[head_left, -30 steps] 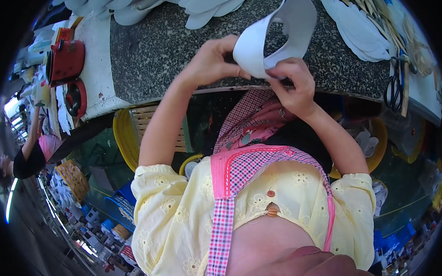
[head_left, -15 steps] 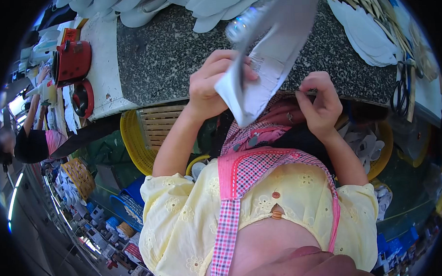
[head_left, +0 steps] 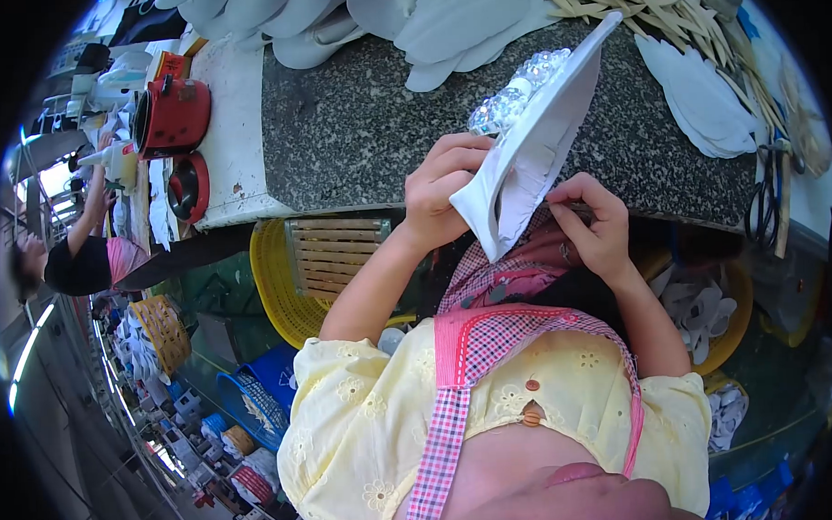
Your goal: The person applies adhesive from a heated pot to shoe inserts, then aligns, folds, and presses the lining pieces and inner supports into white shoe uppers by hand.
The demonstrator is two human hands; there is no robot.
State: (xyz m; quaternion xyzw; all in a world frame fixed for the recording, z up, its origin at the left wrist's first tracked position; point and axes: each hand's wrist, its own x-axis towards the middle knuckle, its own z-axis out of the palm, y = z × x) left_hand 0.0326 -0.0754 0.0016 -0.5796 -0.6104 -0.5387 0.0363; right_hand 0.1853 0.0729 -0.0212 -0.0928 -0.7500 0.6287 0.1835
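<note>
A white shoe upper (head_left: pixel 545 136) is held up, tilted, over the front edge of the speckled worktop. Clear sparkling beads (head_left: pixel 520 91) cover part of its outer face, and its pale lining faces right. My left hand (head_left: pixel 450 185) grips it from the left, fingers closed and partly hidden behind it. By its lower right edge is my right hand (head_left: pixel 598 221), thumb and forefinger bent together in a pinch. Whether those fingertips hold the edge or something small, I cannot make out.
White cut pieces (head_left: pixel 467 29) lie along the worktop's back, with more (head_left: pixel 694 94) at right beside pale strips (head_left: pixel 645 0). Black-handled scissors (head_left: pixel 764 202) are at the right edge. A red container (head_left: pixel 177 112) stands left. Below are yellow baskets (head_left: pixel 275 283). Another person (head_left: pixel 81 253) works far left.
The shoe upper has turned so its beaded side shows and it is less blurred. My right hand has come in from the right to its lower edge. The view has shifted slightly.
</note>
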